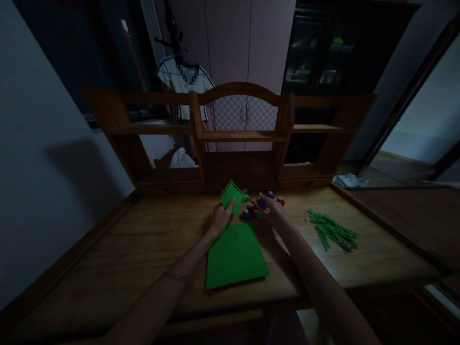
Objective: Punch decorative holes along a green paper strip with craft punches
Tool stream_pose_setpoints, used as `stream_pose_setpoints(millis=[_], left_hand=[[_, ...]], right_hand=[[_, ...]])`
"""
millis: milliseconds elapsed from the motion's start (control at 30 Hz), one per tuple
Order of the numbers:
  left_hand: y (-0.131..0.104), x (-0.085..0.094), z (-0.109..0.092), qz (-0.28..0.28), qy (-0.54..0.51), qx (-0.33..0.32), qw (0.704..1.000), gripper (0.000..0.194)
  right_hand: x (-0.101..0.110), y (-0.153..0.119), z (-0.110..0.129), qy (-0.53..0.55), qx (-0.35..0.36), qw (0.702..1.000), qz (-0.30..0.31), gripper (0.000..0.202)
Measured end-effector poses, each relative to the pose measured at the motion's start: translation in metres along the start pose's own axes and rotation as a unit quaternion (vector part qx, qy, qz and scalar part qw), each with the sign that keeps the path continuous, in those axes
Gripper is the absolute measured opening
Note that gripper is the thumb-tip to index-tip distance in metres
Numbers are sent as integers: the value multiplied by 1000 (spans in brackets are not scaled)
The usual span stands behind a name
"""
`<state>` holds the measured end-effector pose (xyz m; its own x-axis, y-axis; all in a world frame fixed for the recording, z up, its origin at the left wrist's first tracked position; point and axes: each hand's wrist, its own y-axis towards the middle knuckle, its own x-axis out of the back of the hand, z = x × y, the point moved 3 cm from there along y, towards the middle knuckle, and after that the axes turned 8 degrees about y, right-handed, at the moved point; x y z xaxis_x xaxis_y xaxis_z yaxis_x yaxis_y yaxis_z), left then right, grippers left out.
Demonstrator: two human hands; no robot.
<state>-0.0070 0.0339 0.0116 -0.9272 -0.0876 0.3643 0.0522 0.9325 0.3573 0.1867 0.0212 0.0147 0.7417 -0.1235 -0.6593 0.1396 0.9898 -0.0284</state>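
you are working near the middle of the frame, where your left grip [221,218] is closing around the lower left part of a small green piece [230,201], its thumb pressing flat on the face, while the dark-dotted edge is facing up and away from you. your right grip [273,211] is holding a rounded purple item [262,203] in its fingers, just right of the green piece, and a narrow green tip is reaching toward those fingers; whether they are touching it, you cannot tell in this dim light. for steady handling, your left thumb is probably doing best by bearing lightly, so the thin piece is staying flat and its dotted edge is not bending. your right wrist is likely serving you better when it is turning slowly, since a loose purple item [247,214] and a red item [250,207] are sitting close beneath your fingers, and a careless brush could be rolling them. a stack of green sheets [237,256] is lying on the surface [154,235] at the lower centre, with a reddish edge showing underneath, and a heap of green strips [332,230] is resting at the right, well apart from both grips.
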Motion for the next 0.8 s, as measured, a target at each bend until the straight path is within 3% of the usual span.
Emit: stream_pose_setpoints(millis=[800], left_hand=[[0, -2, -2, 15, -9, 17, 1000, 45]], right_hand=[[-3, -9, 3, -64, 12, 998, 0, 17]])
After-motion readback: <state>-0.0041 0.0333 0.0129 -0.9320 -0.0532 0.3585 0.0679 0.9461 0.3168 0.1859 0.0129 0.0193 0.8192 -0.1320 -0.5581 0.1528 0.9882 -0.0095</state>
